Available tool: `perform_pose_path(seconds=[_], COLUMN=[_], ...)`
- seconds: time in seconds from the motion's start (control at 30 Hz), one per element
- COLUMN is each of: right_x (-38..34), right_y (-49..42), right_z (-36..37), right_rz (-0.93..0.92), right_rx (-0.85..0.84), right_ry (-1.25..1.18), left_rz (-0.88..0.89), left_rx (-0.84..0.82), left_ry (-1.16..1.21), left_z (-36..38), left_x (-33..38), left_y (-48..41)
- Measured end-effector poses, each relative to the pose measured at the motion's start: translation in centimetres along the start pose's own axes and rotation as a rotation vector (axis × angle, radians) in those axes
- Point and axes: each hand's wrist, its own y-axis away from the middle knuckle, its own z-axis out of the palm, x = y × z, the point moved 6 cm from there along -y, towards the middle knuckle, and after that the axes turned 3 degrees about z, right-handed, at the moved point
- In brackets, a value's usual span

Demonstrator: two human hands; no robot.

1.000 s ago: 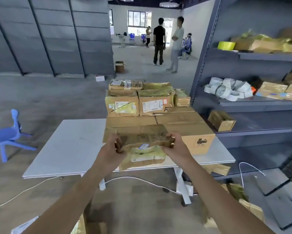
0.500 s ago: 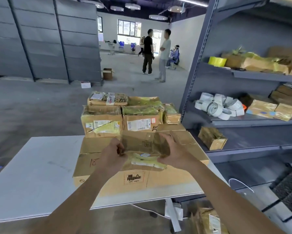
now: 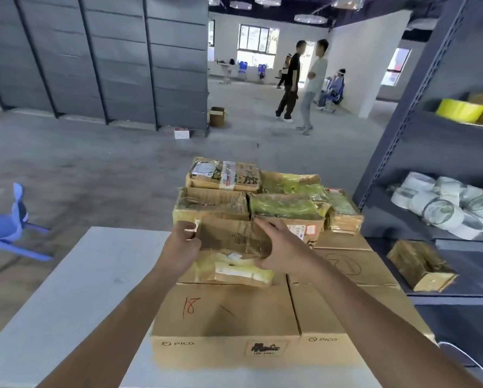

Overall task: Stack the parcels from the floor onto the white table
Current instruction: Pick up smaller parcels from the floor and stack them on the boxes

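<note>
A taped brown parcel (image 3: 229,247) with yellow tape and a white label is held over the big cardboard box marked 18 (image 3: 223,312). My left hand (image 3: 183,247) grips its left end and my right hand (image 3: 279,247) grips its right end, fingers curled over the top. Whether the parcel's underside touches the box I cannot tell. Behind it stands a stack of several taped parcels (image 3: 248,197) on the flat boxes. All of this sits on the white table (image 3: 75,289).
A grey metal shelf (image 3: 436,152) stands close on the right, with tape rolls (image 3: 444,211), a yellow roll (image 3: 460,110) and a small parcel (image 3: 419,264). A blue plastic chair (image 3: 5,228) is at left. People stand far back. A white cable (image 3: 464,357) hangs lower right.
I have stepped closer to the table and carried the parcel forward and up, from in front of the table edge to over the box marked 18. Both hands keep their grip.
</note>
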Motion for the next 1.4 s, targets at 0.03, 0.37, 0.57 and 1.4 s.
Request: perform_pose_path(seconds=[0.03,0.37,0.57,1.4], right_x=[-0.5,-3.3,-2.2,0.2], right_y=[-1.0,-5.6,-5.6,-2.0], right_z=[0.4,3.9,4.6,4.6], right_rz=[-0.014,-0.213,-0.266,-0.047], right_rx=[-0.015,-0.037,-0.062,0.144], right_ry=[0.004,0.064,0.064,-0.198], left_rz=[-0.022,-0.11,-0.117,-0.122], left_rx=[0.015,0.226,0.221,0.136], left_ry=[-0.023,-0.008,0.024,0.167], left_z=[-0.4,-4.2,-4.0,-2.5], left_x=[-0.3,-3.5,-4.3,-6.3], left_y=[-0.4,-3.1,-4.3,-6.1])
